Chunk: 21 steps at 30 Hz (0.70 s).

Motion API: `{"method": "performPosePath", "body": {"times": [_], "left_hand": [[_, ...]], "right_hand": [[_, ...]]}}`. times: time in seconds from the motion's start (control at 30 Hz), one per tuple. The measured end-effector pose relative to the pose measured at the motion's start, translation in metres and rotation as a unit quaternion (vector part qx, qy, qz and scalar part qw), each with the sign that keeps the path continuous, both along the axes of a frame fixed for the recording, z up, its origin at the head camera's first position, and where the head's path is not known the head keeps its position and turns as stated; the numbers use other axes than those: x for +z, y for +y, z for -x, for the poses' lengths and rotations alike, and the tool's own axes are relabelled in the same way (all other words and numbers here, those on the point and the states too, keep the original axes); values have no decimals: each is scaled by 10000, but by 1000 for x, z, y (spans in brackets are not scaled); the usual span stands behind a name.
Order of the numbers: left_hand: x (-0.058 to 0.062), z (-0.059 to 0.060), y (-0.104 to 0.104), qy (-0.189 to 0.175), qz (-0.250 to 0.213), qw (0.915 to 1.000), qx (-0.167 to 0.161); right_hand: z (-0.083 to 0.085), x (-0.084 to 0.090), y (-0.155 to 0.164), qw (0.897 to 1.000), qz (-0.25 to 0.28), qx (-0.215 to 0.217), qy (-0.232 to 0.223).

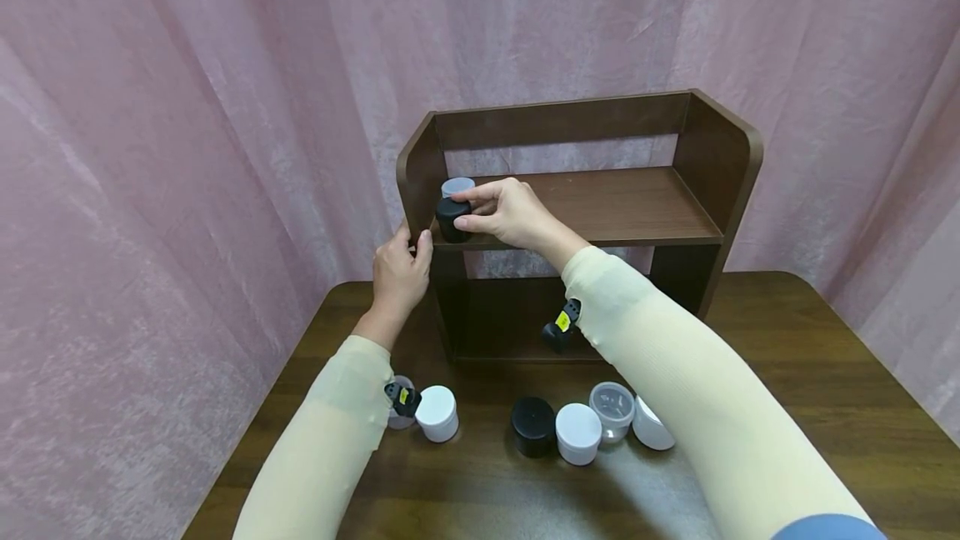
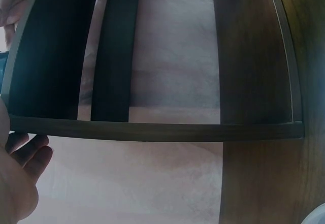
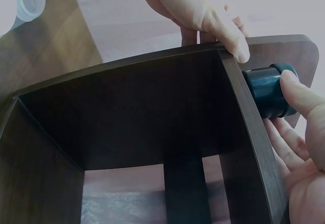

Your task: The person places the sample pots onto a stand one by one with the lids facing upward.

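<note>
1. The right hand point(image 1: 510, 213) held a black jar point(image 1: 452, 217) by its sides, thumb and fingers curled round it, at the left end of the upper board of a brown shelf point(image 1: 622, 202).
2. The black jar was small, round and squat, dark all over with a matt lid (in the right wrist view point(image 3: 268, 89) it looked slightly bluish-black, with a faint seam between lid and body).
3. It stood upright near the front edge of the board, just beside the shelf's left side wall.
4. Just behind it on the same board stood a grey-lidded jar point(image 1: 457, 187), only its top showing.
5. The left hand point(image 1: 400, 273) gripped the front edge of the shelf's left side wall, thumb on the inner face and fingers round the outside.
6. On the brown worktop point(image 1: 787, 407) in front of the shelf lay more jars: a white jar point(image 1: 437, 412) by the left sleeve, then another black jar point(image 1: 533, 426), a white-lidded jar point(image 1: 577, 432) and a clear tub point(image 1: 612, 411) close together.
</note>
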<state>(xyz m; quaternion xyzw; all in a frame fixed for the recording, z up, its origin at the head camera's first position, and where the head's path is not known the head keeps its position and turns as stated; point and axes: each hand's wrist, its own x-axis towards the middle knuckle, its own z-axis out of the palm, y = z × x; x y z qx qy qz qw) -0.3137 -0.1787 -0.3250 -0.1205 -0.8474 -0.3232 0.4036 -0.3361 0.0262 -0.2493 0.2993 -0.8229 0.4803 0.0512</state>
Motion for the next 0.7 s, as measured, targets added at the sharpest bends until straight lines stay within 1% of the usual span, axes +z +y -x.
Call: {"method": "performPosePath", "body": {"times": [0.43,0.7], "left_hand": [[0,1,-3,-49,-11,10000,0],[-1,0,-4,-82,-60,9999,-13]], "right_hand": [[3,1,-6,9999,1,-88,-82],[1,-2,-8,9999,31,-100,-114]]}}
